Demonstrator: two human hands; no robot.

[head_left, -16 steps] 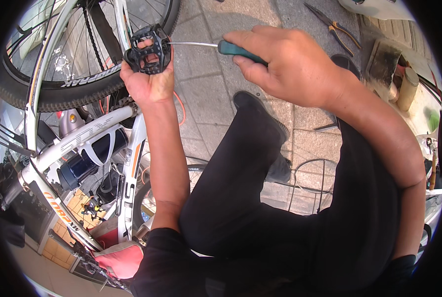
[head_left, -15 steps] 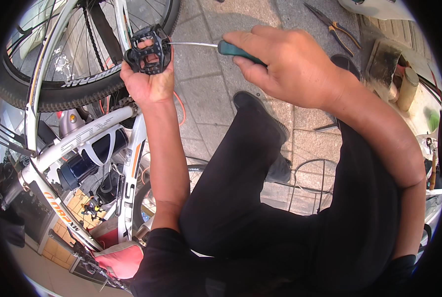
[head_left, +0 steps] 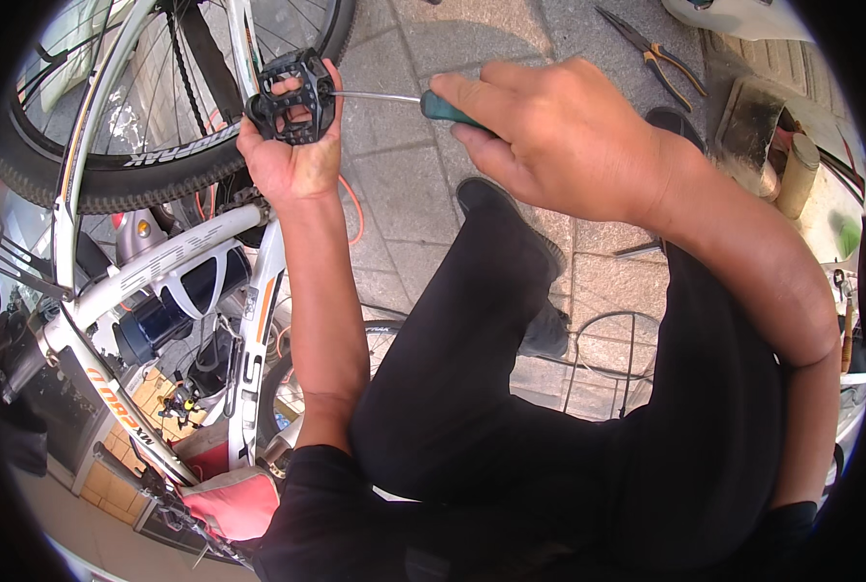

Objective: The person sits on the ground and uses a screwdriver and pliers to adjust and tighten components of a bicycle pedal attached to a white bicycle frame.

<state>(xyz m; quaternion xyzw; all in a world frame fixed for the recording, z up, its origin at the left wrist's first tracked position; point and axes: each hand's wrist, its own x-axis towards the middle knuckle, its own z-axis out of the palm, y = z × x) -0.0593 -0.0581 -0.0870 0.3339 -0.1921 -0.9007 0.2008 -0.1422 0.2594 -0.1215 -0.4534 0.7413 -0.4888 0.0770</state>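
Observation:
My left hand [head_left: 292, 167] cradles a black bicycle pedal [head_left: 292, 115] with a studded cage, its fingers partly showing through the openings. In my right hand [head_left: 559, 145] is a screwdriver with a green handle [head_left: 437, 106]; its long metal shaft [head_left: 375, 95] runs left to the right side of the pedal, where the tip meets the pedal's end, its exact seat hidden. Just behind the pedal lies a bicycle wheel [head_left: 113, 173] with a black knobby tyre.
A white bicycle frame [head_left: 165, 256] with a bottle [head_left: 160, 320] fills the left side. Orange-handled pliers [head_left: 662, 75] lie on the paving [head_left: 409, 155] at upper right, near a cylindrical container [head_left: 800, 178]. Below are my black-trousered legs [head_left: 460, 320] and a cable loop [head_left: 612, 320].
My right hand and the screwdriver handle have shifted slightly down and left, tilting the shaft a little. My left hand and the pedal have barely moved.

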